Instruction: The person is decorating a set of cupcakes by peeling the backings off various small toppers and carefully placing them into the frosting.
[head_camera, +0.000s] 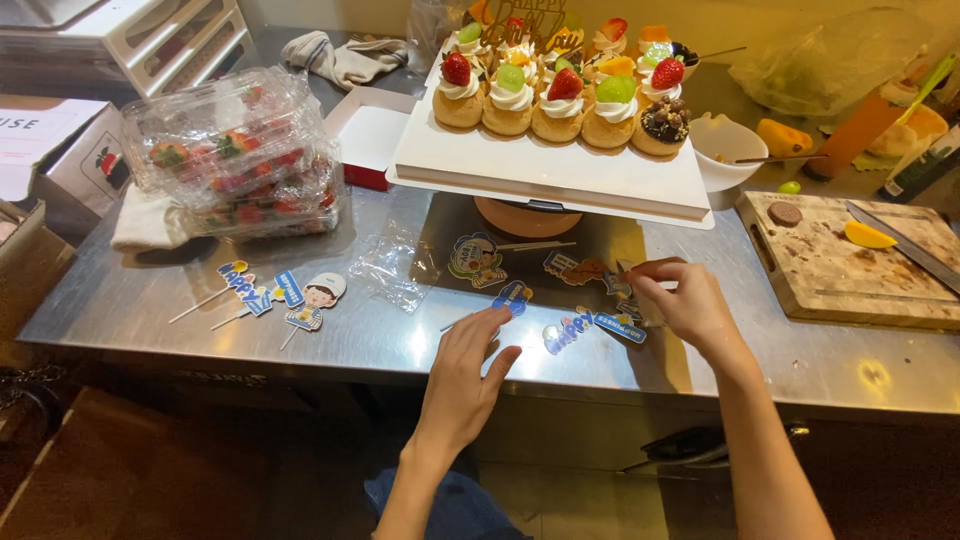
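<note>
My left hand (465, 375) lies flat on the steel counter (150, 300), fingers apart, its fingertips touching a small blue paper cake topper on a stick (513, 296). My right hand (683, 300) pinches a thin stick among several cartoon toppers (590, 325) scattered in front of it. Beyond them a white square board (550, 170) sits on a round stand and carries cream puffs topped with strawberries, green grapes and chocolate (560, 95).
More toppers (270, 292) lie at the left near a stack of clear strawberry boxes (235, 155). A crumpled plastic wrapper (395, 265) is mid-counter. A wooden cutting board (850, 265) with a knife (905, 245) and fruit slice is at the right, a white bowl (728, 150) behind it.
</note>
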